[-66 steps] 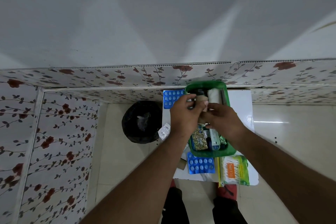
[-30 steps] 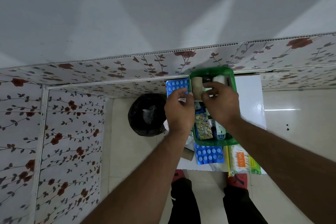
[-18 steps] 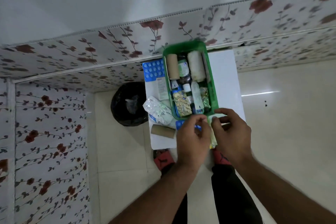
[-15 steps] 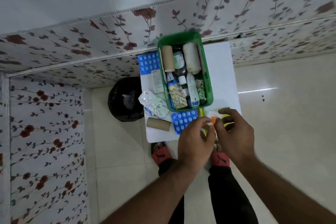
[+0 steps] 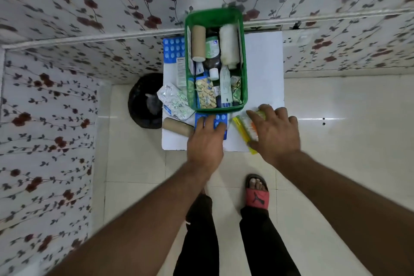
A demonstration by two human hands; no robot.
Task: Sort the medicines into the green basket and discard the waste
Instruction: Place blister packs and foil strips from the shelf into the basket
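On the white bench (image 5: pixel 264 56), the green basket (image 5: pixel 244 78) stands against the wall and is already well filled: two rolls, bottles, blister strips and sachets lie packed inside. Judged from this, the sorting is largely done. Still outside the basket: a blue blister pack (image 5: pixel 172 48) at the far left corner, a leaflet (image 5: pixel 180 71) beside the basket wall, a foil strip bundle (image 5: pixel 175 102), a cardboard tube (image 5: pixel 177 126), a second blue pack (image 5: pixel 220 117) and a yellow-green packet (image 5: pixel 243 126). The black bin (image 5: pixel 143 101) sits on the floor just left of the bench; the tube looks like waste yet to go there.

The left hand (image 5: pixel 207 141) lies on the near blue pack, fingers (image 5: pixel 201 123) extended and flat; no grip is evident. The right hand (image 5: pixel 274 130) is spread over the yellow-green packet, fingertips touching it; whether it has closed on it cannot be told.
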